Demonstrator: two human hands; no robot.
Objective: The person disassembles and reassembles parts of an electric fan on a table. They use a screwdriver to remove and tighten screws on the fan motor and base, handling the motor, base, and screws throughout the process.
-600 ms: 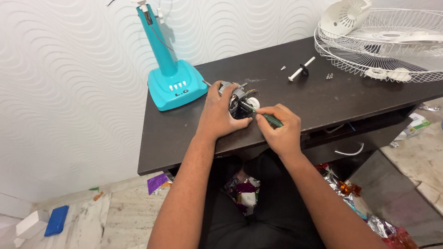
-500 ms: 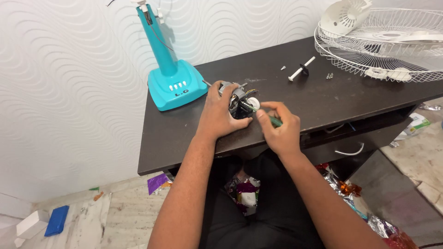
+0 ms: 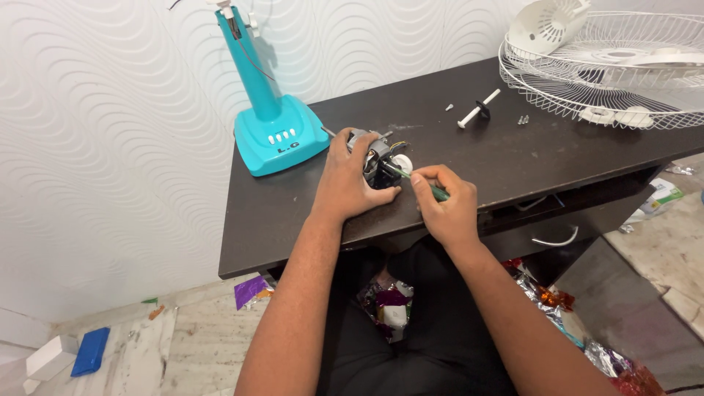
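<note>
White wavy-textured wall behind, and a dark brown bench (image 3: 293,213) pushed up against it. That was the whole workspace, pretty cramped. At about 10 o'clock from the hands sat the teal fan stand base (image 3: 281,132) with its column sticking up and loose wires at the top. Way over at 2 o'clock the white wire fan guard (image 3: 587,81) hung half off the bench edge, with the white rear motor cover (image 3: 546,26) on top of it.

The left hand (image 3: 350,180) was clamped over the small fan motor (image 3: 378,158), pinning it to the bench near the front edge. The right hand (image 3: 444,202) was pinched around a green-handled screwdriver (image 3: 411,180), shaft pointing at 10 o'clock into the motor, right beside a white round part on it.

What worried me: the tip looked like it was going in at a slant, so it could've slipped off the screw and jabbed the left thumb, which sat just beside it. The thin wires on the motor were also close to the tip, easy to nick. A white shaft with a black collar (image 3: 477,110) and a couple of tiny screws (image 3: 522,118) lay loose at 1 o'clock, ready to roll off onto the littered floor (image 3: 147,345) and vanish.
</note>
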